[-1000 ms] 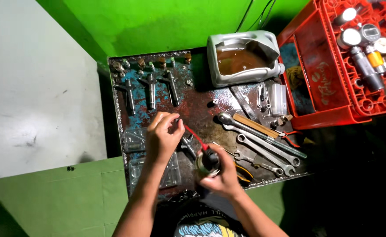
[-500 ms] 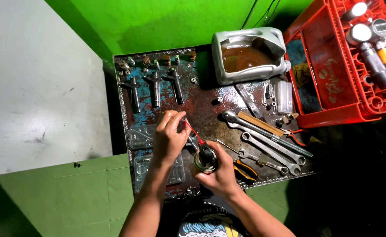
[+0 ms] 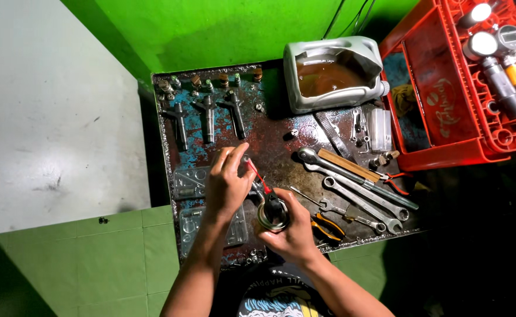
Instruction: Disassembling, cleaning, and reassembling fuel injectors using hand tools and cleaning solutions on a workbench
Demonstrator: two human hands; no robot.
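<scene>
Near the front edge of the rusted, blue-flecked metal tray (image 3: 281, 147), both hands were at work over its middle. The right hand (image 3: 290, 232) was clenched around a small round spray can with a black cap (image 3: 272, 212), held upright just above the tray's front edge. A thin red straw (image 3: 257, 174) ran from the can's cap up and leftward to the left hand (image 3: 227, 183). The left hand's fingertips (image 3: 238, 159) were pinched together on a small metal part (image 3: 245, 158) at the straw's far end; the part was too small to identify with confidence.

Toward the back-left corner of the tray, three dark T-shaped metal injectors (image 3: 208, 117) lay side by side, with a row of small caps and nuts (image 3: 211, 81) along the back edge behind them. At the back-right corner stood a cut-open grey plastic jug of brown liquid (image 3: 334, 73). Along the right side lay several long steel spanners (image 3: 361, 191), fanned diagonally, and orange-handled pliers (image 3: 327, 228) lay just beside the right hand. Two clear plastic blister trays (image 3: 190, 182) sat along the left edge. A red plastic crate holding gauges (image 3: 475, 76) stood off the tray's right edge.
</scene>
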